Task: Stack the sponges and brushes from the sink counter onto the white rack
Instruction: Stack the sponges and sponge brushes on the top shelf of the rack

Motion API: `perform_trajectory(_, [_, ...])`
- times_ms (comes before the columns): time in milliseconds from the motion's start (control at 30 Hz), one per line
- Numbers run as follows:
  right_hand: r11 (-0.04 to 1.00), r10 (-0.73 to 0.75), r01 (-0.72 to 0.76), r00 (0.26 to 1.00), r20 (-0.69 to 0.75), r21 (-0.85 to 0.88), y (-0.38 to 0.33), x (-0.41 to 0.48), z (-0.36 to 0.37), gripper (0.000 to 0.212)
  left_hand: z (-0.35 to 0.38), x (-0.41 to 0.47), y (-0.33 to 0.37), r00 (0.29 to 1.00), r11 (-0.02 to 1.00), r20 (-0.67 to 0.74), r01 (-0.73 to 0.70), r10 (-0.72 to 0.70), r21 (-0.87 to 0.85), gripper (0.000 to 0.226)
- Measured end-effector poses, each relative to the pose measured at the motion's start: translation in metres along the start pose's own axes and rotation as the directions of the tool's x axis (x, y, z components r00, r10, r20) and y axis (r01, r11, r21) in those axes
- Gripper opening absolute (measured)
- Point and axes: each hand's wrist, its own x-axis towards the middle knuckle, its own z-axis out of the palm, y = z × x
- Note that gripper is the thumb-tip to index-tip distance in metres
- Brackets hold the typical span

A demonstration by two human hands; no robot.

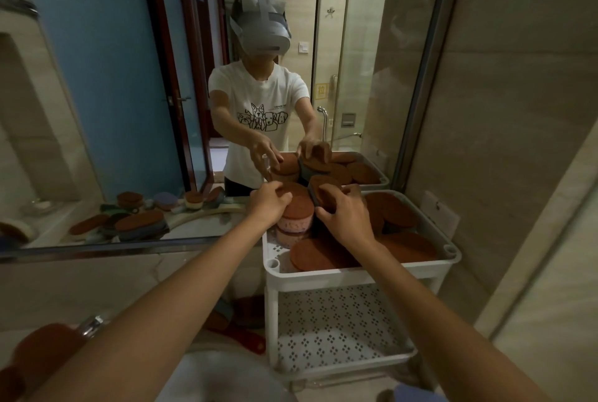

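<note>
The white rack [356, 272] stands right of the counter, its top tray filled with several oval brown-topped sponges [407, 246]. My left hand [270, 202] grips the top of a pink sponge stack [296, 215] at the tray's back left. My right hand [344, 210] holds a grey sponge with a brown top [320, 194], tilted on edge beside that stack. Both hands are over the top tray, close together.
A mirror behind the counter reflects me, the rack and sponges. More sponges [26, 356] lie on the counter at the bottom left beside a chrome tap [94, 324]. The rack's lower perforated shelf [336, 330] holds nothing. A tiled wall stands to the right.
</note>
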Motion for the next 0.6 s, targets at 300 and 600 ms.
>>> perform_trajectory(300, [0.97,-0.063,0.101,0.983,0.17,-0.219,-0.0004,0.0001,-0.004,0.054,0.005,-0.0073,-0.0006,0.999,1.0,-0.05,-0.013,0.012,-0.006,0.046])
perform_trajectory(600, [0.933,-0.079,0.149,0.973,0.216,-0.328,0.0033,-0.0034,-0.0038,0.06,0.003,-0.0095,0.0045,0.999,1.0,-0.029,0.017,-0.017,0.0,0.046])
